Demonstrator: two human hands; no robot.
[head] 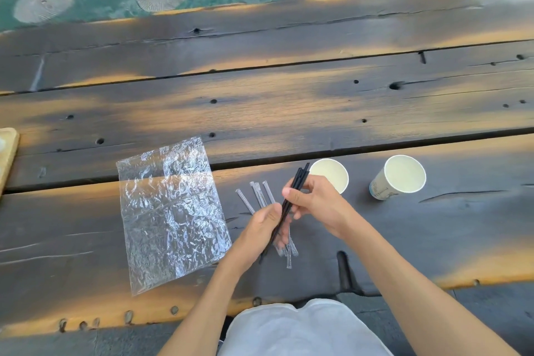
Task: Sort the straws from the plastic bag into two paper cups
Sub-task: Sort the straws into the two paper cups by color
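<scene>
We have the black straws (291, 198) bunched in both hands: right hand (313, 199) pinches the bundle near its upper half, left hand (264, 225) closes around the lower part. The bundle is tilted, tips pointing up and away toward the near cup (332, 175), which sits just beyond the right hand. The second cup (400, 176) stands well apart, further out to the right of that hand. Both cups look empty and upright.

The clear wrapped straws (257, 196) lie on the table (375, 113) just beyond and under the left hand, a few fanned out, more poking out below the wrist. The plastic bag (170, 211) lies flat and looks emptied, off to the left of the left hand.

Our read: sorting by type, black into one cup, wrapped into the other. Neither cup filled yet.

To do this step well:
- We square the bundle ends first, otherwise a stray tip catches the rim.
- We release the left hand and let the right carry; the near cup is a short reach.
- We lower the straws end-first, close to vertical, and let go low. A paper cup is light, so leaning straws could tip it.
- We steady the cup with the free left hand if it rocks.
- We check no wrapped straw is caught in the black bunch; we can't tell from here.
</scene>
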